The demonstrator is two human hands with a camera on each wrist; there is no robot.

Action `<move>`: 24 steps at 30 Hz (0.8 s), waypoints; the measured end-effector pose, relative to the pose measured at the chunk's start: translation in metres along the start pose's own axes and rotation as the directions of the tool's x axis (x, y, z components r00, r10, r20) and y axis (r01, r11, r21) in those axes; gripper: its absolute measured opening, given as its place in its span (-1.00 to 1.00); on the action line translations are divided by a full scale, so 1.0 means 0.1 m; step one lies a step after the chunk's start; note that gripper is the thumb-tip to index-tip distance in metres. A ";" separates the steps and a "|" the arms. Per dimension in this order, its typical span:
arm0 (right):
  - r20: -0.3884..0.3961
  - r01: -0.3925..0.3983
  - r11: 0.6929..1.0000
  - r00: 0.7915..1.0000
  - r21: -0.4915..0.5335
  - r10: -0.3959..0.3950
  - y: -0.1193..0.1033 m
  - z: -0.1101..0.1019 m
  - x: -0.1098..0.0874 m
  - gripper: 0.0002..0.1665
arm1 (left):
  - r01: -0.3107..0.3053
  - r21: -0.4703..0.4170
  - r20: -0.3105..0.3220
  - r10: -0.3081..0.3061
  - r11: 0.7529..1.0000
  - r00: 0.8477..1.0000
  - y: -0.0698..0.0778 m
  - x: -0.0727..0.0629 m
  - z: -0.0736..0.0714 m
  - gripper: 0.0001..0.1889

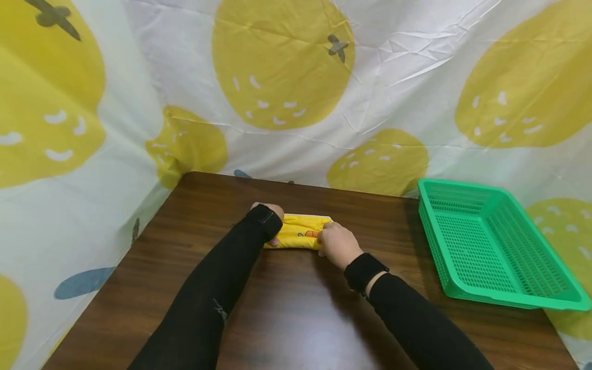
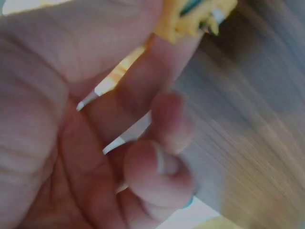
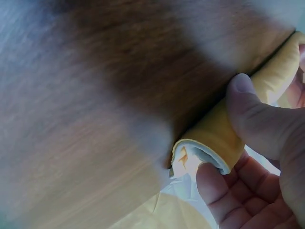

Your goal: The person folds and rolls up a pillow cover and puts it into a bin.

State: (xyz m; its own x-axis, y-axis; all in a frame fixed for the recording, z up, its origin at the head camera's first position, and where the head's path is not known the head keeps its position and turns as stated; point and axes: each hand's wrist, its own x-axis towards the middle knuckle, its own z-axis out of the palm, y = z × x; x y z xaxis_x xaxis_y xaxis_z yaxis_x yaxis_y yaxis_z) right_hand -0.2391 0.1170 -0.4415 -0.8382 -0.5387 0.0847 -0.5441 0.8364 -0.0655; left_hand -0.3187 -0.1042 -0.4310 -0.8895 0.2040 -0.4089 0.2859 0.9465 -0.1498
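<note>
A yellow printed cloth (image 1: 296, 231), folded into a narrow strip with a white edge along its far side, lies across the middle of the brown table. At its left end my left hand (image 1: 274, 211) pinches it; in the left wrist view the cloth (image 2: 193, 16) sits between thumb and forefinger, the other fingers curled loosely. My right hand (image 1: 339, 244) grips the opposite end. Seen from the right wrist, that end of the cloth (image 3: 217, 129) is rolled over, its white inner side showing, with the thumb on the outside and a fingertip at the opening.
A green plastic basket (image 1: 478, 252) with perforated walls stands at the right of the table (image 1: 287, 308). Behind and to the left hangs a white sheet (image 1: 296, 154) with large yellow fruit prints, meeting the table's edges.
</note>
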 end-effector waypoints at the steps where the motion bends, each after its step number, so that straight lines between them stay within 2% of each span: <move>1: 0.001 -0.002 1.000 1.000 0.000 0.002 -0.01 -0.01 0.01 -0.77 | 0.019 0.014 -0.008 -0.018 1.000 1.000 -0.04 0.10 0.05 -0.29; 2: 0.004 -0.004 1.000 1.000 0.000 0.004 -0.02 -0.01 0.02 -0.78 | 0.038 0.020 -0.032 -0.037 0.999 0.999 -0.08 0.22 0.13 -0.26; 3: 0.006 -0.006 1.000 1.000 -0.005 0.006 -0.03 -0.02 0.03 -0.79 | 0.048 0.035 -0.070 -0.046 0.998 0.996 -0.12 0.28 0.19 -0.26; 5: 0.010 -0.007 1.000 1.000 -0.029 0.007 -0.05 -0.03 0.06 -0.82 | 0.056 0.018 -0.138 -0.053 0.998 0.989 -0.13 0.20 0.18 -0.30; 6: 0.010 -0.007 0.999 1.000 -0.049 0.007 -0.05 -0.03 0.07 -0.83 | 0.045 0.018 -0.199 -0.041 0.999 0.979 -0.12 0.15 0.20 -0.36; 8: 0.013 -0.011 0.996 1.000 -0.090 0.013 -0.06 -0.04 0.11 -0.83 | 0.022 0.027 -0.288 -0.013 0.999 0.957 -0.06 -0.03 0.19 -0.51; 10: 0.027 -0.023 0.993 0.999 -0.117 0.026 -0.06 -0.06 0.15 -0.77 | -0.010 0.048 -0.349 0.026 0.999 0.937 0.05 -0.29 0.13 -0.71; 12: 0.057 -0.048 0.993 0.997 -0.104 0.054 -0.06 -0.09 0.19 -0.64 | -0.035 0.092 -0.420 0.071 0.995 0.905 0.14 -0.45 0.17 -0.81; 16: 0.153 -0.099 0.995 0.983 -0.029 0.102 0.00 -0.14 0.31 -0.44 | -0.050 0.159 -0.505 0.125 0.986 0.854 0.31 -0.69 0.28 -0.73; 17: 0.175 -0.105 0.994 0.979 -0.010 0.105 0.03 -0.14 0.34 -0.42 | -0.047 0.169 -0.516 0.129 0.984 0.847 0.34 -0.73 0.31 -0.73; 19: 0.212 -0.092 0.996 0.973 0.008 0.088 0.11 -0.12 0.41 -0.41 | -0.038 0.171 -0.527 0.124 0.985 0.841 0.39 -0.80 0.36 -0.75; 22: 0.261 -0.035 0.999 0.965 -0.004 0.035 0.22 -0.07 0.52 -0.45 | -0.019 0.153 -0.529 0.099 0.988 0.843 0.42 -0.84 0.43 -0.75; 24: 0.305 -0.015 1.000 0.952 -0.014 0.019 0.26 -0.06 0.59 -0.56 | -0.009 0.129 -0.526 0.076 0.992 0.847 0.43 -0.85 0.47 -0.78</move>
State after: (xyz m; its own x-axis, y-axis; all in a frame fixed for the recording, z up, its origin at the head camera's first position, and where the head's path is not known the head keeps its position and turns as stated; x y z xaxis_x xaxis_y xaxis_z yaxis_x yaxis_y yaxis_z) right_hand -0.3026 0.1071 -0.4327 -0.8193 -0.5278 -0.2242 -0.5305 0.8460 -0.0529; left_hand -0.2138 -0.0931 -0.4445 -0.9192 0.3764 0.1159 0.3375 0.9045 -0.2606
